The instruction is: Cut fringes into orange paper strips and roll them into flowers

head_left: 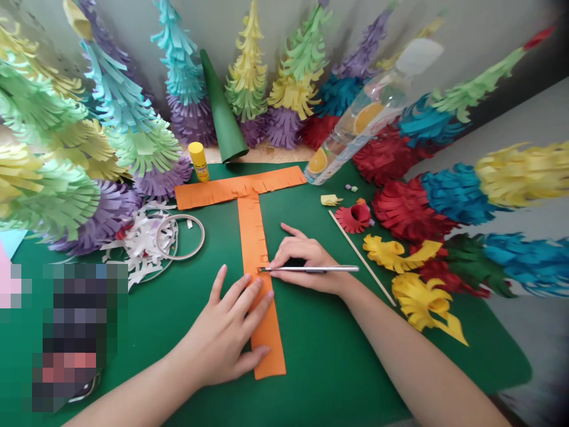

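An orange paper strip (269,356) lies lengthwise on the green table, with short slits along its right edge. My left hand (229,332) rests on its lower part, fingers spread and flat, holding nothing. In my right hand (306,261) is a slim silver craft knife (329,269), pinched near its front end. The knife's tip touches the strip just above my left fingertips. Across the top of this strip lies a second orange strip (208,193), slit along part of its lower edge.
Behind stand several fringed paper cones (246,65), a plain green cone (222,112), a glue stick (198,161) and a tilted plastic bottle (355,124). Left are white paper scraps (142,240) and a tape ring (202,237). Right lie a thin stick (362,258) and yellow fringed curls (418,299).
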Action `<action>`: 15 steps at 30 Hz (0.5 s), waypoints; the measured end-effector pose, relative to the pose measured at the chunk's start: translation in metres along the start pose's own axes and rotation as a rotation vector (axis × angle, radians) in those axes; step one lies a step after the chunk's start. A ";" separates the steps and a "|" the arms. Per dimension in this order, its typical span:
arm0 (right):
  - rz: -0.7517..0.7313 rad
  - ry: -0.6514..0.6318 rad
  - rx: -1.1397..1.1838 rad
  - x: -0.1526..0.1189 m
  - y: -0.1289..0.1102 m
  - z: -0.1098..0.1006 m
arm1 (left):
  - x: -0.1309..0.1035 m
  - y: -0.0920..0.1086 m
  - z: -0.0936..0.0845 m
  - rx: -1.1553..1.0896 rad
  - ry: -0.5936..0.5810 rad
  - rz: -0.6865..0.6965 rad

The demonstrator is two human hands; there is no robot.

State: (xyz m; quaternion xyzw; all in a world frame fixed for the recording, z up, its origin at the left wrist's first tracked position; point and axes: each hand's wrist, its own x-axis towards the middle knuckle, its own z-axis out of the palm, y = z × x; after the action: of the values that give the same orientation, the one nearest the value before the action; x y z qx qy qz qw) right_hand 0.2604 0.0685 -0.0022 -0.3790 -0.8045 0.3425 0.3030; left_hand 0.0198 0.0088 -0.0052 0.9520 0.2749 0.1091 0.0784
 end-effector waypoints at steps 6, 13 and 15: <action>0.122 0.274 0.184 -0.012 -0.007 0.007 | 0.000 0.000 0.000 0.020 0.001 0.023; 0.036 0.170 0.134 -0.013 -0.007 0.009 | 0.002 0.002 0.001 0.012 0.034 0.054; 0.011 0.146 0.128 -0.011 -0.005 0.008 | 0.002 0.004 0.001 0.035 0.056 0.063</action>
State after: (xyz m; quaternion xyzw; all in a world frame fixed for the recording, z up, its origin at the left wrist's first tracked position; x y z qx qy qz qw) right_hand 0.2584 0.0546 -0.0056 -0.3873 -0.7548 0.3663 0.3823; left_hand 0.0237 0.0064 -0.0048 0.9580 0.2490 0.1331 0.0506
